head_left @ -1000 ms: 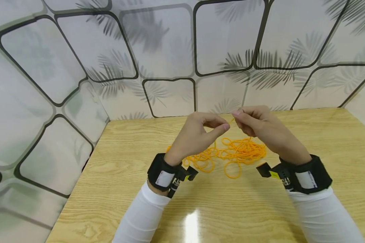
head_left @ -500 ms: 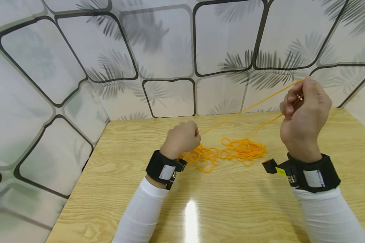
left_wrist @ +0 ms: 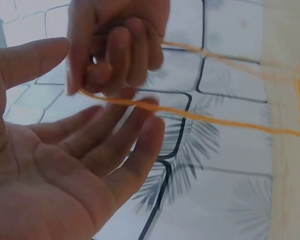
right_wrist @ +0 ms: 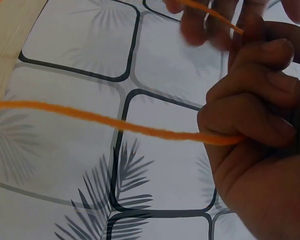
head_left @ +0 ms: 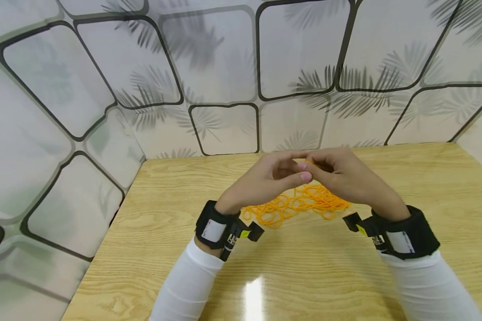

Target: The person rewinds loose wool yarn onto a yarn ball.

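A tangled pile of orange yarn (head_left: 279, 211) lies on the table below both hands. My right hand (head_left: 347, 176) is raised over the pile and pinches a strand between thumb and forefinger. Its other fingers curl round a second stretch of yarn (right_wrist: 100, 119), as the right wrist view shows. My left hand (head_left: 257, 180) is up against the right one, its thumb apart and fingers loosely extended. In the left wrist view, a strand (left_wrist: 225, 121) runs from the right fingertips past the left fingers (left_wrist: 135, 155) down to the pile. The left hand does not grip it.
The wooden table (head_left: 305, 272) reaches back to a patterned wall (head_left: 221, 58), which also runs along the left side. Black wrist straps (head_left: 405, 232) with small cameras sit on both wrists, over white sleeves.
My right hand pulled yarn up and to the right while the left was curled lower down at the pile. Both have since come back together, and the left hand's fingers have opened.
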### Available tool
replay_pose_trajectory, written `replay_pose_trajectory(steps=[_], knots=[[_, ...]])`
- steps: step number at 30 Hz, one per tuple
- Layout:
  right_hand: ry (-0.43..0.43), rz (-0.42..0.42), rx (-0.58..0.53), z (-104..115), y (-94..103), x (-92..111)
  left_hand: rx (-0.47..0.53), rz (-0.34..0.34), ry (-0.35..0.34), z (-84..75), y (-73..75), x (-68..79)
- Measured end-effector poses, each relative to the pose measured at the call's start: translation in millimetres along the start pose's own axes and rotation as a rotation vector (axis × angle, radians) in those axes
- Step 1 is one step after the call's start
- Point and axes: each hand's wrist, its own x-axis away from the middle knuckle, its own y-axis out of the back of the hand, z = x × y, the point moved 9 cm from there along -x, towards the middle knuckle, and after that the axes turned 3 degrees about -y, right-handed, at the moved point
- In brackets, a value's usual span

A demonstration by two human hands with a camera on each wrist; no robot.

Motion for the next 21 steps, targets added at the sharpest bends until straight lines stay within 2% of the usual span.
replay_pose_trajectory(steps=[2,5,7,9,11,13,17,19,21], knots=[[-0.012,0.01,0.017,-2,-3.0,0,0.026,-0.013,0.05,3.1,0.4,0.7],[-0.035,-0.019,0.008,-7,0.3,-1,0.0,-0.058,0.117,8.9,5.0,2.9],[-0.055,-0.045,-0.032,-9,5.1,0,0.017,-0.083,0.112,9.5,8.3,3.2],[-0.071,-0.08,-0.117,-10,11.4,0,0.072,-0.137,0.086,9.4,14.9,2.9],[-0.068,-0.133,-0.274,-10,19.7,0,0.158,-0.24,0.066,11.1,26.4,3.5],[-0.062,-0.227,-0.495,-13,30.6,1,0.286,-0.385,0.06,15.9,40.5,6.2],[-0.027,-0.491,-0.984,-28,53.6,7,0.465,-0.683,0.089,29.4,65.0,18.8],[-0.038,-0.593,-1.206,-40,59.8,10,0.516,-0.788,0.11,35.0,72.3,25.1],[-0.052,-0.648,-1.418,-51,62.1,13,0.552,-0.863,0.125,40.0,77.5,29.9]])
